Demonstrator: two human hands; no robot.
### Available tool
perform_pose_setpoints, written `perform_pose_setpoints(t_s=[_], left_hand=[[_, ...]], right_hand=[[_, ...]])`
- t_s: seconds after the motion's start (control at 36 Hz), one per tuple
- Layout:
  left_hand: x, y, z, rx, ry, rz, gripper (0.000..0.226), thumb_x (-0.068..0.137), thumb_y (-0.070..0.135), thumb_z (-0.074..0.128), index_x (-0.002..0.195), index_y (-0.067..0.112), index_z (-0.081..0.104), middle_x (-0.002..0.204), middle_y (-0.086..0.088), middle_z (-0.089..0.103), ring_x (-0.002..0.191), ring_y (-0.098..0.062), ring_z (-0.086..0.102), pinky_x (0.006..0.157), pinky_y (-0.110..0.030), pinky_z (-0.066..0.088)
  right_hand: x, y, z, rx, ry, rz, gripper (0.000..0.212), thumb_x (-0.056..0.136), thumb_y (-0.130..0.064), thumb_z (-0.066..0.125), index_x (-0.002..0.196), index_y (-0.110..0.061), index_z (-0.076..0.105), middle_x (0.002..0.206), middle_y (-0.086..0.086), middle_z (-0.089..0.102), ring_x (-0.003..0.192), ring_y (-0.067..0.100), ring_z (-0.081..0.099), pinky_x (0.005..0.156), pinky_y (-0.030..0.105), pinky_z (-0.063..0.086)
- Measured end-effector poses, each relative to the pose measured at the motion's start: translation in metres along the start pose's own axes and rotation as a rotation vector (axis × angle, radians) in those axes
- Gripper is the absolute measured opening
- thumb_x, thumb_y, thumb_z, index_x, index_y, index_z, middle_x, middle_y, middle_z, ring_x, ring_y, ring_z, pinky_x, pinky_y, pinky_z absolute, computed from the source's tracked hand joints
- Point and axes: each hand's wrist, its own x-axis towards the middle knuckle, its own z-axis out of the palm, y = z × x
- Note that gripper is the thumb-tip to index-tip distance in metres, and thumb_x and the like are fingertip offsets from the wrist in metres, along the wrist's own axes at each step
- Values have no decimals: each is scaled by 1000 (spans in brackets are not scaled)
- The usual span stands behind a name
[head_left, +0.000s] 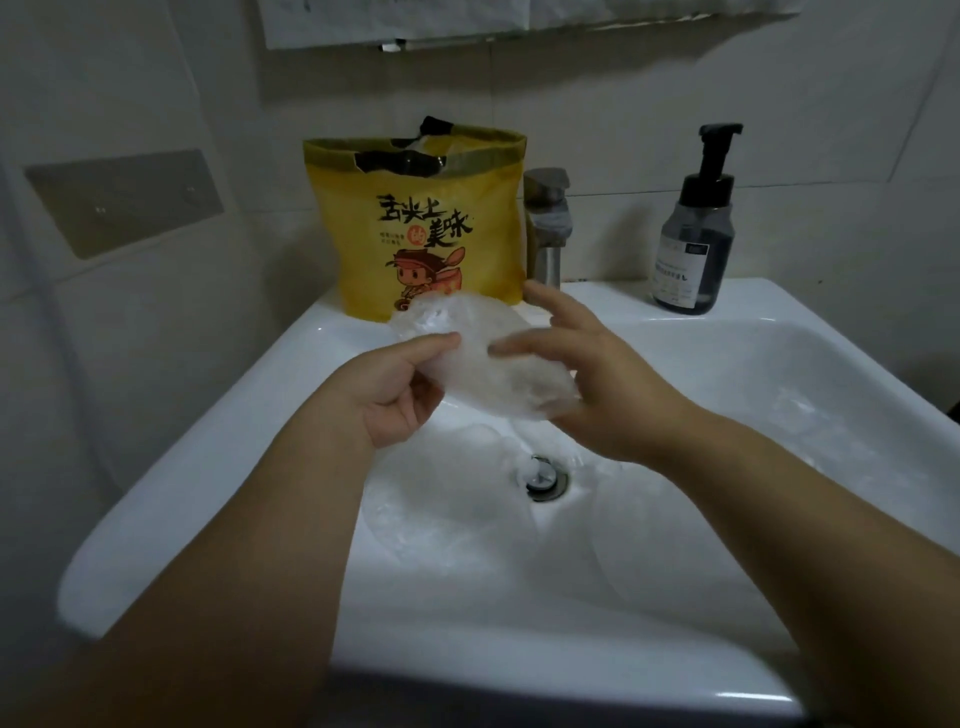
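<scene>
Currently in hand: clear plastic piece (488, 358), crumpled and translucent, held above the sink (208, 467), over the back half of its basin and a little behind the drain.
Left hand (400, 389): pinches the near-left edge of the clear plastic piece, thumb laid on top, fingers curled underneath; the forearm crosses the sink's front rim.
Right hand (597, 384): wide, fingers stretched and spread; one digit lies flat on the top face of the clear plastic piece, another points past its far edge toward the back of the sink. Whether any finger clasps the piece from below is hidden.
Drain (545, 475): metal ring in the floor of the sink, below and just in front of the held piece.
Basin floor: wet sheen and faint translucent shapes around the drain; what they are cannot be told.
Yellow bag (421, 223): stands upright on the sink's back rim, left of centre, printed with dark characters and a cartoon figure; its top is open.
Faucet (548, 223): dull metal, on the sink's back rim, just right of the yellow bag.
Pump bottle (696, 234): dark, with a black pump head, upright at the sink's back right corner, well apart from the faucet.
Wall plate (124, 200): grey rectangle on the tiles, above and left of the sink.
</scene>
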Motion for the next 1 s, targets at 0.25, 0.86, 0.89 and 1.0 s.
perform_pose_setpoints(t_s=[0.25, 0.86, 0.89, 1.0], left_hand=[[8, -4, 2, 220, -110, 111, 39, 89, -7, 50, 128, -5, 55, 116, -17, 66, 95, -20, 66, 66, -20, 57], [-7, -19, 16, 444, -459, 189, 47, 88, -18, 36, 113, 11, 62, 93, -2, 70, 79, -9, 68, 65, -22, 56], [-8, -18, 16, 436, -461, 181, 47, 88, -18, 35, 111, 11, 63, 90, -2, 71, 78, -8, 69, 64, -22, 56], [-8, -16, 15, 427, -462, 166, 31, 83, 7, 56, 113, 12, 63, 103, -7, 69, 92, -17, 67, 77, -30, 58]], right_hand=[[0, -9, 0, 202, -69, 118, 11, 91, -22, 63, 83, -27, 70, 68, -28, 61, 73, -17, 56, 65, 2, 40], [11, 15, -1, 687, 117, 789, 102, 70, -30, 82, 147, -24, 16, 122, 2, 46, 102, 26, 58, 86, 40, 54], [11, 17, -1, 797, 82, 810, 106, 68, -26, 84, 149, -23, 16, 128, 3, 46, 104, 28, 60, 85, 44, 56], [13, 22, 2, 881, 110, 718, 95, 63, -14, 85, 143, -10, 34, 129, 12, 54, 103, 31, 64, 74, 39, 60]])
